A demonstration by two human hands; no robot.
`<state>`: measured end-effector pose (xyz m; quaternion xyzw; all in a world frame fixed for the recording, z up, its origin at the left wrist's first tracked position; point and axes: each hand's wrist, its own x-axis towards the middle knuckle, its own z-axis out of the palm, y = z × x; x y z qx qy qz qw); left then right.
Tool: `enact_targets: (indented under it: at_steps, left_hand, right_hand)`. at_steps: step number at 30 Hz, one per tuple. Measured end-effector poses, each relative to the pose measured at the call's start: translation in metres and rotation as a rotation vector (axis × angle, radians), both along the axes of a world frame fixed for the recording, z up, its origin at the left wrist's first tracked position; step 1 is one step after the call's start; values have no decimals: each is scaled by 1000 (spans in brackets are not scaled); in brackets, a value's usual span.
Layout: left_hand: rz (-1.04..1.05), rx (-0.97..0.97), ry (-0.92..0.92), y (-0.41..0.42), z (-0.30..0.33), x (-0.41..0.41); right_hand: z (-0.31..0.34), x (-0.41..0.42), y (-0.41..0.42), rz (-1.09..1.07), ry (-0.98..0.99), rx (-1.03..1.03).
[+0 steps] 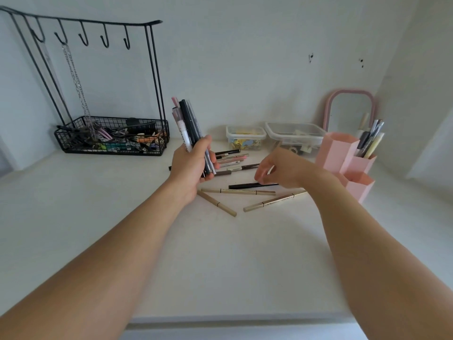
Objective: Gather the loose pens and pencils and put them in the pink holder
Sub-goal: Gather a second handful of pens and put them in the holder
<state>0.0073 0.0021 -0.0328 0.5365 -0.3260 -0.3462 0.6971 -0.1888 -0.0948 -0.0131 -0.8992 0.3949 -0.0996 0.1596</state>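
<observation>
My left hand (190, 165) grips a bundle of pens (186, 123), white, pink and black, held upright above the white table. My right hand (279, 169) hovers with curled, empty fingers just above a black pen (247, 185) lying on the table. Several loose pens (231, 158) lie behind the hands. Three beige pencils (241, 191) (217, 203) (274, 201) lie in front of them. The pink holder (343, 158), made of hexagonal tubes, stands at the right; its back tube holds several pens (371, 139).
A black wire rack (110, 138) with hooks and a basket of small items stands at the back left. Two clear lidded boxes (245, 137) (294, 136) sit by the wall. A pink-framed mirror (349, 109) leans behind the holder. The table's front edge (232, 320) is near me.
</observation>
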Motion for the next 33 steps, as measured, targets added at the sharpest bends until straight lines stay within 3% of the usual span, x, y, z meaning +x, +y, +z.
enact_targets:
  at_steps: [7,9,12,15,29,33]
  left_hand:
    - [-179,9,17,8,5,-8]
    - [-219,2,27,9,6,-11]
    - [-199,18,-42,8,3,-13]
    - [-210,15,-140,6,-2,-16]
    - [-261,16,-464,12,-1,-23]
    - [-377,25,-599,15,-1,-37]
  right_hand:
    - [1,-2,-2,-15,48,-52]
    - [3,1,-4,-70,-204,32]
    - [10,10,8,-10,-726,425]
    - [12,22,22,121,-934,558]
    - [11,36,47,186,-889,497]
    - [11,38,55,176,-1042,662]
